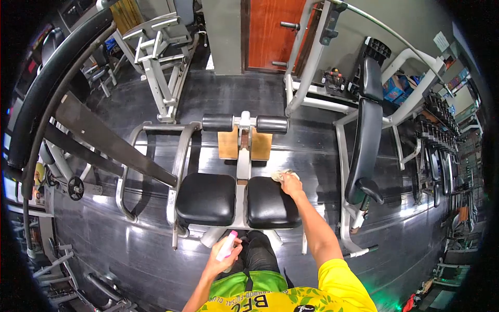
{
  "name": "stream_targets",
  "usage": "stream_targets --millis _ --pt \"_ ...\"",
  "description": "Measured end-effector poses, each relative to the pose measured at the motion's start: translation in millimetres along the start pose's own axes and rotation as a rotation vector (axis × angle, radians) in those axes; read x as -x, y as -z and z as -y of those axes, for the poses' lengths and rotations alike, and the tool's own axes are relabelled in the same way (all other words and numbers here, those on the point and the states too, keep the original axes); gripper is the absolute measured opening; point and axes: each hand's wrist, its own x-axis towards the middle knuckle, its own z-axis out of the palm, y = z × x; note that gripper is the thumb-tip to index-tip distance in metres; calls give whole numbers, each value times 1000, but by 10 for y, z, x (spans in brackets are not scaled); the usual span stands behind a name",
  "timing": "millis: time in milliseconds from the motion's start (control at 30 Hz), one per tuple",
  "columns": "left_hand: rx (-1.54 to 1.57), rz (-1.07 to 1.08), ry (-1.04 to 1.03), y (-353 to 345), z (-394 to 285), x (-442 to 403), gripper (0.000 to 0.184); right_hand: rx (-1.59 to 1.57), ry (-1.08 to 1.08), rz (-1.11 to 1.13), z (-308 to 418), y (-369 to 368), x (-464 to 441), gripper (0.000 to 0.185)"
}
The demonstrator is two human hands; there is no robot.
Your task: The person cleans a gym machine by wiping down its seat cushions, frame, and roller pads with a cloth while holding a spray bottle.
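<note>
In my right hand (291, 185) is a pale, crumpled cloth (281, 176), pressed at the far right corner of the right black seat pad (271, 205). The fingers are closed over the cloth and partly hide it. Close to my body, my left hand (222, 256) grips a white bottle with a pink top (226, 246), tilted up. Beside the right pad lies a matching left seat pad (206, 200), which neither hand touches. Two black foam rollers (272, 124) sit on the grey post beyond the pads.
A padded bench (362, 151) with a metal frame stands on the right. At the left, a thick machine arm (112, 138) slants down towards the seat frame. Tan blocks (261, 145) are under the rollers. Dumbbell racks (439, 132) line the far right.
</note>
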Motion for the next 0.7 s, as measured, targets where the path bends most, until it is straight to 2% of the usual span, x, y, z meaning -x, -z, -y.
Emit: stream_targets --millis 67,133,200,233,300,333,400,533,633,700 --pt "-11 -44 7 62 58 18 18 -112 36 66 292 -203 -209 33" --pt "-27 -88 22 114 73 27 18 -163 311 13 617 -600 -349 32" --pt "-10 -112 40 137 60 51 18 -91 575 172 999 -712 -360 31" --pt "-13 -114 45 141 42 57 18 -96 575 174 1035 -669 -358 31" --pt "-39 -124 -3 150 -14 71 18 70 439 303 1099 -507 -335 30" --pt "-36 -129 -6 159 -4 80 18 62 457 228 1040 -383 -281 33" --pt "-40 -131 -1 163 28 103 18 56 383 246 933 -94 -269 36" --pt "-20 -125 9 157 25 170 18 172 192 188 232 -150 -427 40" --pt "28 -102 21 161 106 221 19 108 60 185 116 308 -114 41" --pt "25 -84 -2 151 159 227 19 74 116 102 46 231 65 38"
